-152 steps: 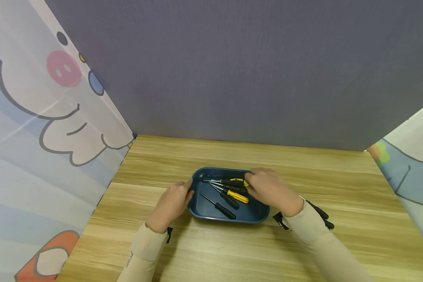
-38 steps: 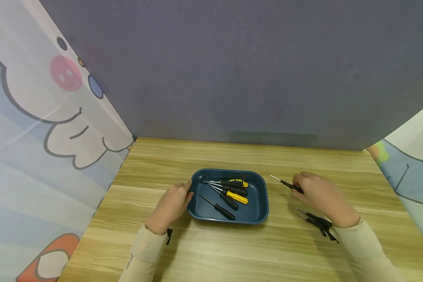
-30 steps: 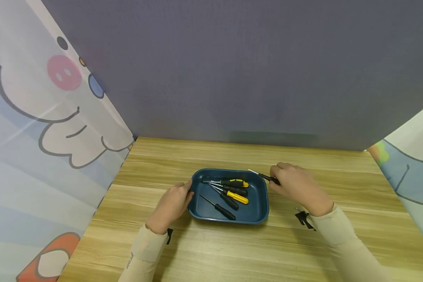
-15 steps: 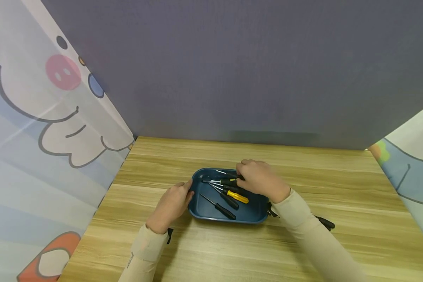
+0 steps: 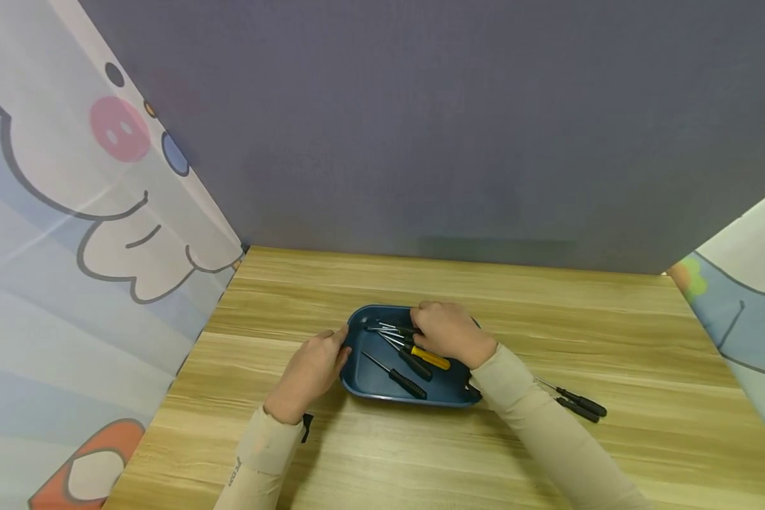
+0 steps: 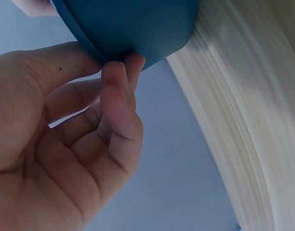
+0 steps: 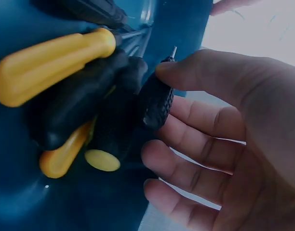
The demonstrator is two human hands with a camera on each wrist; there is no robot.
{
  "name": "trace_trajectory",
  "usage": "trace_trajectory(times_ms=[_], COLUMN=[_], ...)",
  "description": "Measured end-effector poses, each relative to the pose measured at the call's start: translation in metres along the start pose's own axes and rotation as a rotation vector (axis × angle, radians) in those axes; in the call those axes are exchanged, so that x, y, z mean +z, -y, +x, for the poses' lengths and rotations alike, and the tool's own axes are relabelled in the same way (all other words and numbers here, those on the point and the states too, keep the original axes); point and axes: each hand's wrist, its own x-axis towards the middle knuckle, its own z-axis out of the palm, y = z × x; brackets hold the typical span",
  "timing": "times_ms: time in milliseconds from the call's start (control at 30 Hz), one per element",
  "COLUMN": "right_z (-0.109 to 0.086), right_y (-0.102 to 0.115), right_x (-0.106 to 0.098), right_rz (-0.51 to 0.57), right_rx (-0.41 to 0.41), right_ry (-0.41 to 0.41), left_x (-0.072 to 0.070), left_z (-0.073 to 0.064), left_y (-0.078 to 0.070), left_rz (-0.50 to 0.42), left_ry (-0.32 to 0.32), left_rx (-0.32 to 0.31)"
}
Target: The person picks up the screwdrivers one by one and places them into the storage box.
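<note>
A dark blue tray (image 5: 360, 372) stands on the table, with my left hand (image 5: 309, 373) gripping its left end. In the left wrist view the thumb lies along the rim and curled fingertips press the outer wall. Over the tray's back right part, my right hand (image 5: 445, 331) pinches a black-handled screwdriver (image 7: 157, 98) between thumb and fingers. Its shank points left, close beside the other screwdrivers. Among those are a yellow-handled screwdriver (image 5: 430, 358) and, nearer the front, a black screwdriver (image 5: 408, 384) lying apart. My right hand hides several handles in the head view.
Two more black-handled screwdrivers (image 5: 583, 401) lie on the wooden table (image 5: 663, 368), right of the tray and beyond my right forearm. A grey panel (image 5: 459, 142) rises behind the table. Cartoon-printed cloth (image 5: 32, 319) hangs at the left side.
My right hand has carried a black screwdriver from the table's right side leftward, over the rim and down into the tray. The left hand has stayed on the tray's left end.
</note>
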Motion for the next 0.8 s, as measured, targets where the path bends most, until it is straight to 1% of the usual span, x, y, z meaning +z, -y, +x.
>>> trace_trajectory(times_ms=[200,533,800], right_z=[0.0002,-0.0019,-0.0067], right_y=[-0.0009,-0.0006,0.0013], right_x=[0.0069,0.0086,0.0], right_rz=[-0.013,-0.019,0.004], right_rx=[-0.004,0.007,0.023], right_ry=[-0.004,-0.013,-0.028], left_x=[0.0002,0.0008,0.0012], left_z=[0.0003,0.0003,0.0004], left_y=[-0.0008,-0.0021,-0.0032], left_rz=[-0.003,0.002,-0.002], left_ry=[0.001,-0.008,-0.015], left_rx=[-0.003,0.001,0.004])
